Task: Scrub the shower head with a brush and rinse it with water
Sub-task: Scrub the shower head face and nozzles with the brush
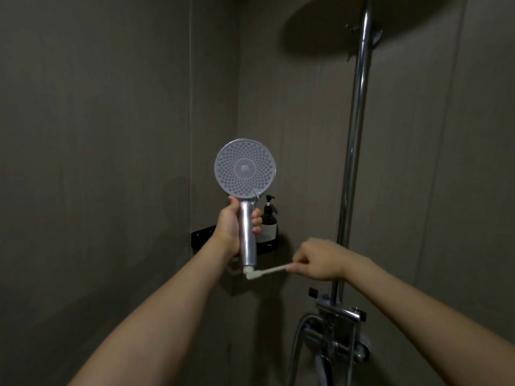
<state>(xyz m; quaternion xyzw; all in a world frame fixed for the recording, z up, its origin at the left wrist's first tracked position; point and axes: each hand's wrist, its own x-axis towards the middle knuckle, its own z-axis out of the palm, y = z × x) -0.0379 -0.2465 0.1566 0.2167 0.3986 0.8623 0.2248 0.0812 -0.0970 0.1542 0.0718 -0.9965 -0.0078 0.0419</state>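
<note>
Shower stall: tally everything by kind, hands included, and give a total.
Hand: 2, left hand, right hand
Handheld shower head: 1
Brush: 1
Pump bottle: 1
Corner shelf: 1
Overhead shower head: 1
Riser pipe: 1
Mixer valve: 1
Total: 9

A round, pale-faced, nozzle-dotted shower head with a chrome handle (244,174) stands upright at frame centre, a slim white brush (266,272) touching its handle's base.
</note>
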